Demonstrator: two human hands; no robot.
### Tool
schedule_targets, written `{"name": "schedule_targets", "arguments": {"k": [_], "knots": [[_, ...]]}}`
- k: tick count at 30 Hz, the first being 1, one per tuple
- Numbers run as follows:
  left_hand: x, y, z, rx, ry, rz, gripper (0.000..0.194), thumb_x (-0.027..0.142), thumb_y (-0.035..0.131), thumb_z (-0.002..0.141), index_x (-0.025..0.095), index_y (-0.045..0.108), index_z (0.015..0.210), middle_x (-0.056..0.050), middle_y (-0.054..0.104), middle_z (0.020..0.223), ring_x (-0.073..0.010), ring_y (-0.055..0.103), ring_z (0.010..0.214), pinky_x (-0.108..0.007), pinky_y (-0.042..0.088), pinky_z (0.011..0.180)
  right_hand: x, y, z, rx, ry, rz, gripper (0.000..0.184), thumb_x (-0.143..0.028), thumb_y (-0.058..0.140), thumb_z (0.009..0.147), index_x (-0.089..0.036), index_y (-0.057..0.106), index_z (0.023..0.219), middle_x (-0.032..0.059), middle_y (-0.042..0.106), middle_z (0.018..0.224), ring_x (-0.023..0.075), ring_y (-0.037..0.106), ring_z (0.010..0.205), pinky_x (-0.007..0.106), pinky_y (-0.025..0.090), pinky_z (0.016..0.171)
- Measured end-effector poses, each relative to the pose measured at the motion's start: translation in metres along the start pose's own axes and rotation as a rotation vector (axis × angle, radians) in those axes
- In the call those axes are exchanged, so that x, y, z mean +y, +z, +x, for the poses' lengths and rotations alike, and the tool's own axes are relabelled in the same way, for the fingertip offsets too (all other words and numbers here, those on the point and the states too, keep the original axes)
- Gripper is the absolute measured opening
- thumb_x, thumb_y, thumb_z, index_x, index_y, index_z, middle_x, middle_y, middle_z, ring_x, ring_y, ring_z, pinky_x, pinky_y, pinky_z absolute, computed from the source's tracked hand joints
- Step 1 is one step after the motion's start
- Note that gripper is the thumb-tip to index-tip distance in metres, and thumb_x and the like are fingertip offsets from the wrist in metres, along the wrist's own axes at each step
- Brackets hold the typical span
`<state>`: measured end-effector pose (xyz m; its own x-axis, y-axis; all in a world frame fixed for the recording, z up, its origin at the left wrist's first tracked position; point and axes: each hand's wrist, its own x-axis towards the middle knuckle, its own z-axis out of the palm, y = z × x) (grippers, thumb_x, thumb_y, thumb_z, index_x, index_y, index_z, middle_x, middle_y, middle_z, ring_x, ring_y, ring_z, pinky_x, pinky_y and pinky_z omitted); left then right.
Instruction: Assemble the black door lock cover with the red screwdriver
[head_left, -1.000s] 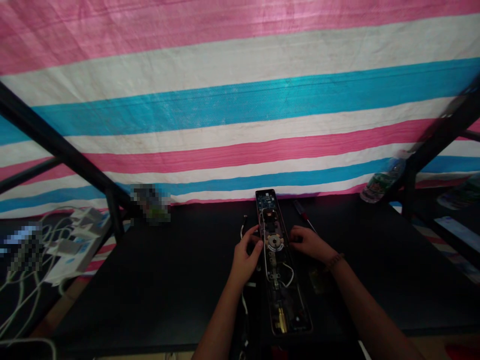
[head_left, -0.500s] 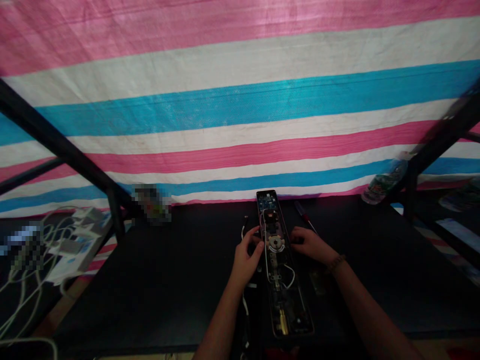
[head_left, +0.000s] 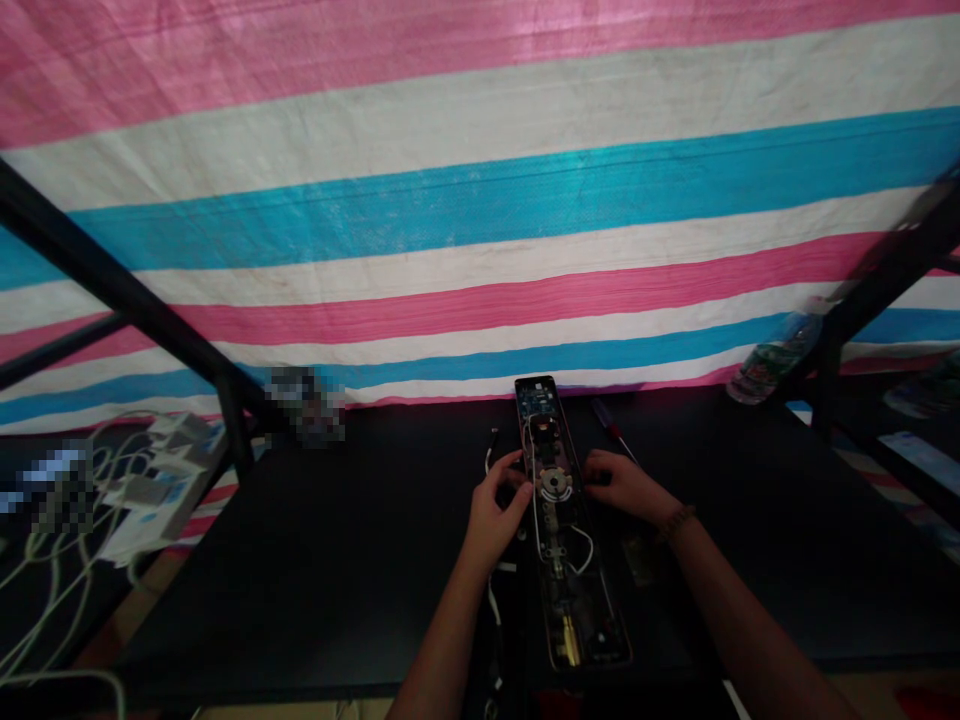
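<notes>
A long, narrow black panel (head_left: 589, 600), which looks like an opened electronic door lock, lies lengthwise in front of me. A blue circuit board (head_left: 535, 400) sits at its far end, a round metal hub (head_left: 556, 482) midway and a brass cylinder (head_left: 570, 640) at the near end. White wires (head_left: 536, 510) run along its inside. My left hand (head_left: 499, 510) grips its left edge, thumb on top and fingers curled. At the right edge, my right hand (head_left: 622, 485) holds on with bent fingers; its fingertips are partly hidden.
A screwdriver (head_left: 615, 430) lies right of the panel on the black table (head_left: 337, 560). A white cable (head_left: 493, 600) runs along the left. A plastic bottle (head_left: 776, 355) leans at the back right. White boxes and tangled cables (head_left: 150, 490) lie far left. A striped sheet (head_left: 480, 220) hangs behind.
The view has shifted slightly. Both hands keep nearly the same places at the sides of the lock panel.
</notes>
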<state>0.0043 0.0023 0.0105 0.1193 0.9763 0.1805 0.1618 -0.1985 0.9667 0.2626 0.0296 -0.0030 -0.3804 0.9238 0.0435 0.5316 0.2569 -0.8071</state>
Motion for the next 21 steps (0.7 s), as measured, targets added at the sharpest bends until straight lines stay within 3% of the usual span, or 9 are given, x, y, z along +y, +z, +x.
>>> {"name": "schedule_targets", "arguments": {"k": [21], "knots": [[-0.0016, -0.0015, 0.0010, -0.019, 0.016, 0.014, 0.047, 0.034, 0.065, 0.088, 0.016, 0.059, 0.130, -0.002, 0.069, 0.084, -0.0185, 0.064, 0.081, -0.033, 0.048, 0.082, -0.0018, -0.0012, -0.0006, -0.018, 0.014, 0.000, 0.003, -0.015, 0.068, 0.078, -0.018, 0.068, 0.078, 0.0019, 0.060, 0.085, 0.0180, 0.058, 0.079, 0.029, 0.045, 0.072]]}}
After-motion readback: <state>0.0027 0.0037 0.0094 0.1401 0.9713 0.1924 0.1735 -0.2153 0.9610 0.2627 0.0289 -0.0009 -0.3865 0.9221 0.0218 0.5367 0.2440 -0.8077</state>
